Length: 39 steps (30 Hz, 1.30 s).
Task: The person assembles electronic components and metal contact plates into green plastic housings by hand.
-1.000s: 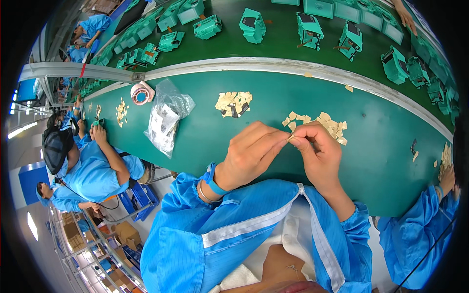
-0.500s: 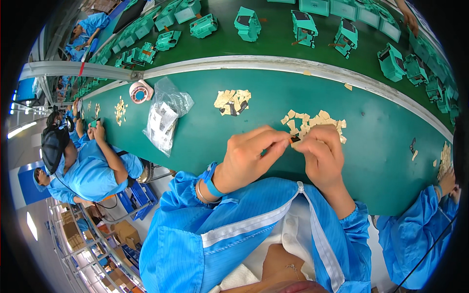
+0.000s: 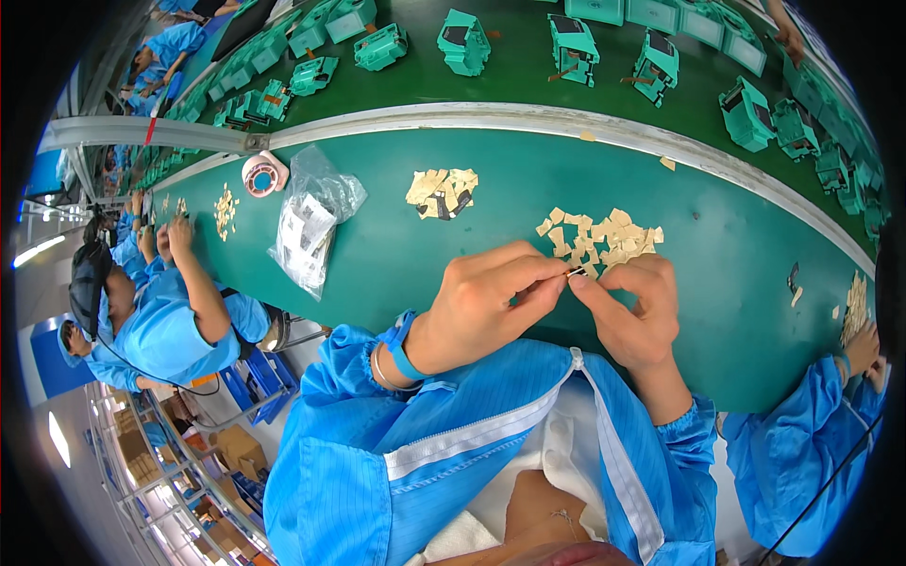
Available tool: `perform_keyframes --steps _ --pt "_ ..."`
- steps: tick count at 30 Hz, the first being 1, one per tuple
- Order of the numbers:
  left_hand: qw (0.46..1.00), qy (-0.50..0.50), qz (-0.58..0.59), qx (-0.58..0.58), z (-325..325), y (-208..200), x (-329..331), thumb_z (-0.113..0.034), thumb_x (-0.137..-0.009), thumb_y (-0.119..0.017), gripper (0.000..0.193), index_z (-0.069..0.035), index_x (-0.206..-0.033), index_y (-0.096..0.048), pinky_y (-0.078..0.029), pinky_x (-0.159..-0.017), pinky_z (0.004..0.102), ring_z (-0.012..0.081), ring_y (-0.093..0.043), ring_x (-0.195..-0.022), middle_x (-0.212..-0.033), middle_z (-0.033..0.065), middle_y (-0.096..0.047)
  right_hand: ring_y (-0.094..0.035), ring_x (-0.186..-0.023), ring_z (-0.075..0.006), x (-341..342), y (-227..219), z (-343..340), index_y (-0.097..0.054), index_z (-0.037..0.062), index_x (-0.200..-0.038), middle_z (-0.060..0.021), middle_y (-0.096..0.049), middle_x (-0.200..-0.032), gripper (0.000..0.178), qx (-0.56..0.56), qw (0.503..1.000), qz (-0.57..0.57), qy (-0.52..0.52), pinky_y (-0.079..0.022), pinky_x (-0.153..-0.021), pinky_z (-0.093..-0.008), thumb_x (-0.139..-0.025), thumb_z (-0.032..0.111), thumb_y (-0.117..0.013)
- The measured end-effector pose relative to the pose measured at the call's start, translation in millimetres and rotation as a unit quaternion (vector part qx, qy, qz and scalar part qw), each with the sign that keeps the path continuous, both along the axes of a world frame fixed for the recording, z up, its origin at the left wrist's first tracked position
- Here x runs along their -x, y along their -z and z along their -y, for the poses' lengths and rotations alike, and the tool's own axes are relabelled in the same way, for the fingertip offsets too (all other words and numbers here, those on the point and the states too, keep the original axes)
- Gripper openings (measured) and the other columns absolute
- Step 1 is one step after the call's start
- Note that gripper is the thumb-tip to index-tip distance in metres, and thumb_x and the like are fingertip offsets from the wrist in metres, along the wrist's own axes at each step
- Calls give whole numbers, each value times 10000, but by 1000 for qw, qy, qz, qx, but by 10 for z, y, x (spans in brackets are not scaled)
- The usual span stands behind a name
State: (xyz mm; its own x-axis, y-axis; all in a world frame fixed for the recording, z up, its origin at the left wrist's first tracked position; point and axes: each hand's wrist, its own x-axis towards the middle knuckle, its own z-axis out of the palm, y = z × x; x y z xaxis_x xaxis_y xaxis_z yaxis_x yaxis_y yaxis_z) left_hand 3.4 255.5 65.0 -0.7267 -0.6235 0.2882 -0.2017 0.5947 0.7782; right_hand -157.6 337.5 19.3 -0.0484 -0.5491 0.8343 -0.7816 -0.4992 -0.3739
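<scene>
My left hand (image 3: pixel 486 304) and my right hand (image 3: pixel 634 307) meet fingertip to fingertip over the green table (image 3: pixel 396 274), pinching one tiny pale part (image 3: pixel 574 273) between them. Just beyond the fingers lies a heap of small tan pieces (image 3: pixel 596 238). A second tan heap with some dark bits (image 3: pixel 442 191) lies further left. Both forearms wear blue sleeves, and a blue band circles my left wrist.
A clear plastic bag of small parts (image 3: pixel 310 222) and a roll of tape (image 3: pixel 261 175) sit at the left. Teal housings (image 3: pixel 462 42) ride the conveyor beyond a grey rail (image 3: pixel 528 118). A person in blue (image 3: pixel 165 316) works at left, another's hands (image 3: pixel 857 344) at right.
Both hands have shifted slightly toward the tan heap and stay pinched together on the small part. The person at left keeps working with raised hands.
</scene>
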Motion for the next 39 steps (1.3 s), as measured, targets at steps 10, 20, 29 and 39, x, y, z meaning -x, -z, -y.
perform_keyframes --steps 10,20,29,39 --pt "911 46 -18 -410 50 -61 -63 -46 -865 -616 118 44 -922 -668 -488 -532 213 112 -623 -643 -790 82 -642 -488 -688 -179 23 -46 -31 -702 50 -817 -30 -520 -763 312 18 999 -28 -15 -367 -477 -265 -508 84 -732" --pt "878 37 -2 -477 110 -73 -64 -61 -857 -599 144 60 -898 -665 -516 -529 211 106 -628 -594 -724 96 -665 -491 -737 -191 9 -59 -41 -695 75 -796 -28 -550 -789 290 11 999 -39 -19 -370 -514 -290 -509 65 -739" --pt "907 18 -13 -421 129 -12 -70 -48 -827 -607 140 58 -885 -680 -508 -526 210 100 -626 -596 -738 94 -672 -497 -752 -204 26 -110 -98 -687 101 -784 -27 -560 -861 224 -40 998 5 -44 -382 -609 -323 -569 78 -744" --pt "875 34 0 -483 101 -87 -62 -72 -828 -646 153 63 -893 -674 -525 -574 208 105 -643 -640 -752 89 -671 -490 -799 -228 52 -98 -133 -697 106 -834 -51 -542 -923 273 -51 998 -23 -34 -400 -640 -355 -579 39 -768"
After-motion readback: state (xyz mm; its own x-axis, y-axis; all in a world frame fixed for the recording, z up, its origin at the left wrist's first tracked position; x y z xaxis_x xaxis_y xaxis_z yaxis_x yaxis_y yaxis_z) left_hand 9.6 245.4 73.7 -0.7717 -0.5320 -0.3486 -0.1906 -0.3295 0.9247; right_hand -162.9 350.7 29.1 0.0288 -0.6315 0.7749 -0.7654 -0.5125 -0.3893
